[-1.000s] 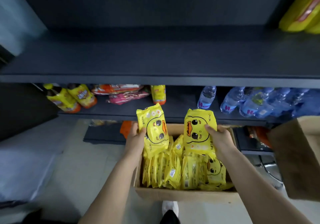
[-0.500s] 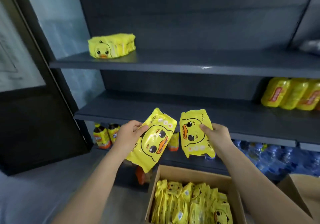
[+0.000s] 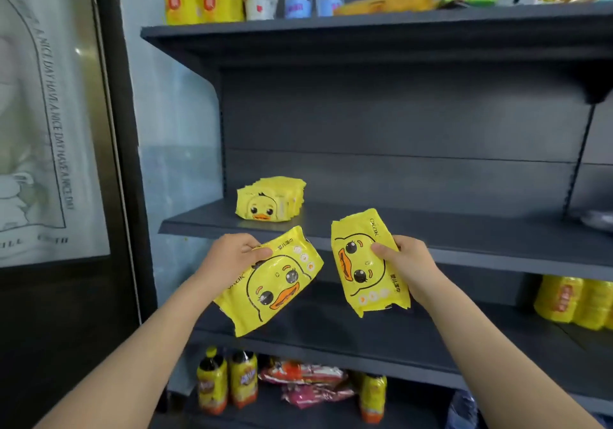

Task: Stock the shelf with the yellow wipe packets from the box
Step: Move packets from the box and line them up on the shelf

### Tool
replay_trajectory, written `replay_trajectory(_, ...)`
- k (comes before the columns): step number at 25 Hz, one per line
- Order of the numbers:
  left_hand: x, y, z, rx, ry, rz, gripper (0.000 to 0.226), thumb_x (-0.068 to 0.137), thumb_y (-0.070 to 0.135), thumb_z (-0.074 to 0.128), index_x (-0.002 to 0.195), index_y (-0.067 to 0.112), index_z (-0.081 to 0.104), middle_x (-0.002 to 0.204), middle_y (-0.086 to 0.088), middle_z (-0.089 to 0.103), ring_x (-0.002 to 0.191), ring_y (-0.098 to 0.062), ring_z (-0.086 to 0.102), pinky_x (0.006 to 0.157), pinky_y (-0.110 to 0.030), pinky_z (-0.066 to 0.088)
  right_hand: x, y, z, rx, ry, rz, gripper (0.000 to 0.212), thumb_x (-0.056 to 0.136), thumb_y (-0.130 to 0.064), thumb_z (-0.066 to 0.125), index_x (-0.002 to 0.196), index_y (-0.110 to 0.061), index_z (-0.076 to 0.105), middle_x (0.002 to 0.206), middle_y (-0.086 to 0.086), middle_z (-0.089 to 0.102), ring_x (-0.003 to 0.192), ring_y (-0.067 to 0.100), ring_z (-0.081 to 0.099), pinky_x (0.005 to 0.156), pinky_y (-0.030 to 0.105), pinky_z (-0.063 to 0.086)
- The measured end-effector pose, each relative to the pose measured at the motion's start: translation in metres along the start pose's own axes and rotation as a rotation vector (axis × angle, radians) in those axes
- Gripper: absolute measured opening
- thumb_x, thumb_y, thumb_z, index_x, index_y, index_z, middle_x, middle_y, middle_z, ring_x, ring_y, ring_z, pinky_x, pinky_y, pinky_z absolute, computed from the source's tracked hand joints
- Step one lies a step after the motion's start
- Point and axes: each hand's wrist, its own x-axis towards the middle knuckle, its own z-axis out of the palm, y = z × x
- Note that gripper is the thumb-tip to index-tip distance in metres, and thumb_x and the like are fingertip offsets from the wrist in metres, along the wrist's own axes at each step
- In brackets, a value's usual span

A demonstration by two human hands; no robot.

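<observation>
Two yellow wipe packets are being held up in front of the dark shelf [image 3: 464,239]. The left packet [image 3: 275,282] is being gripped at its upper left corner by the left hand [image 3: 232,257], with the fingers curled over the edge, and is being tilted to the right. The right packet [image 3: 360,262] is being pinched along its right edge by the right hand [image 3: 409,264], with the thumb lying on the printed front, its duck face turned sideways. The two packets are being kept just apart. Above and just beyond the left hand, a row of the same packets [image 3: 270,203] is being borne by the shelf. Below the left forearm, yellow-labelled bottles [image 3: 227,379] are being displayed.
</observation>
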Motion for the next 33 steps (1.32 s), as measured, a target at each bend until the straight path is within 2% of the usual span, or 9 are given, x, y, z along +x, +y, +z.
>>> replay_trajectory(2, 0.026, -0.015, -0.026, 0.039, 0.013, 0.039, 0.014, 0.082, 0.032, 0.068, 0.078, 0.019, 0.063, 0.074, 0.01, 0.062, 0.075, -0.008, 0.058, 0.063, -0.017, 0.04, 0.014, -0.017, 0.03, -0.057, 0.01, -0.031, 0.014, 0.093, -0.024, 0.057, 0.098, -0.012, 0.063, 0.089, 0.006, 0.07, 0.079, 0.022, 0.069, 0.068, 0.035, 0.056)
replay_trajectory(5, 0.065, -0.034, -0.055, 0.033, 0.024, 0.097, 0.018, 0.083, 0.033, 0.066, 0.085, 0.016, 0.065, 0.083, 0.001, 0.067, 0.078, -0.014, 0.06, 0.064, -0.025, 0.041, 0.036, -0.038, 0.065, -0.134, 0.061, -0.064, 0.014, 0.093, -0.025, 0.056, 0.094, -0.012, 0.062, 0.089, 0.007, 0.069, 0.08, 0.023, 0.067, 0.072, 0.037, 0.055)
replay_trajectory(10, 0.133, -0.054, -0.072, -0.029, -0.032, 0.237, 0.013, 0.087, 0.03, 0.061, 0.075, 0.027, 0.056, 0.078, 0.003, 0.065, 0.074, -0.015, 0.058, 0.07, -0.033, 0.043, 0.08, -0.063, 0.099, -0.156, 0.153, -0.072, 0.013, 0.092, -0.025, 0.057, 0.093, -0.013, 0.061, 0.093, 0.011, 0.068, 0.086, 0.029, 0.066, 0.078, 0.041, 0.054)
replay_trajectory(13, 0.18, -0.064, -0.067, 0.074, -0.04, 0.319, 0.016, 0.089, 0.034, 0.057, 0.074, 0.031, 0.052, 0.079, 0.0, 0.064, 0.075, -0.02, 0.058, 0.07, -0.036, 0.045, 0.117, -0.069, 0.112, -0.189, 0.199, -0.089, 0.014, 0.091, -0.024, 0.058, 0.094, -0.01, 0.062, 0.092, 0.013, 0.068, 0.086, 0.031, 0.066, 0.077, 0.039, 0.053)
replay_trajectory(17, 0.244, -0.079, -0.045, 0.24, -0.048, 0.42, 0.012, 0.091, 0.039, 0.053, 0.086, 0.029, 0.054, 0.076, -0.003, 0.062, 0.071, -0.025, 0.057, 0.064, -0.037, 0.044, 0.172, -0.067, 0.119, -0.173, 0.243, -0.104, 0.013, 0.09, -0.024, 0.059, 0.093, -0.011, 0.063, 0.09, 0.012, 0.068, 0.084, 0.032, 0.066, 0.078, 0.041, 0.054)
replay_trajectory(19, 0.277, -0.086, -0.031, 0.4, -0.079, 0.476, 0.02, 0.092, 0.041, 0.05, 0.099, 0.023, 0.056, 0.076, 0.0, 0.058, 0.069, -0.019, 0.052, 0.062, -0.031, 0.037, 0.203, -0.064, 0.123, -0.172, 0.249, -0.087, 0.011, 0.09, -0.023, 0.059, 0.091, -0.013, 0.061, 0.087, 0.012, 0.068, 0.081, 0.031, 0.066, 0.076, 0.04, 0.053)
replay_trajectory(22, 0.314, -0.099, -0.005, 0.596, -0.153, 0.589, 0.03, 0.094, 0.041, 0.045, 0.112, 0.018, 0.052, 0.103, 0.0, 0.06, 0.092, -0.016, 0.054, 0.074, -0.031, 0.043, 0.241, -0.056, 0.132, -0.168, 0.26, -0.059, 0.009, 0.091, -0.022, 0.058, 0.091, -0.014, 0.06, 0.08, 0.008, 0.066, 0.073, 0.026, 0.064, 0.07, 0.037, 0.052)
replay_trajectory(27, 0.329, -0.114, 0.013, 0.619, -0.186, 0.688, 0.042, 0.093, 0.045, 0.045, 0.124, 0.017, 0.046, 0.127, 0.001, 0.051, 0.119, -0.013, 0.045, 0.093, -0.03, 0.043, 0.261, -0.041, 0.137, -0.246, 0.291, -0.005, 0.012, 0.089, -0.021, 0.06, 0.092, -0.01, 0.063, 0.076, 0.006, 0.065, 0.069, 0.024, 0.062, 0.065, 0.032, 0.049)
replay_trajectory(33, 0.331, -0.129, 0.001, 0.767, -0.287, 0.855, 0.096, 0.069, 0.063, 0.064, 0.144, 0.019, 0.024, 0.132, 0.002, 0.038, 0.124, -0.016, 0.034, 0.103, -0.028, 0.03, 0.255, -0.05, 0.137, -0.213, 0.391, 0.008, 0.012, 0.089, -0.021, 0.061, 0.097, -0.012, 0.063, 0.076, 0.004, 0.065, 0.067, 0.021, 0.063, 0.061, 0.03, 0.049)
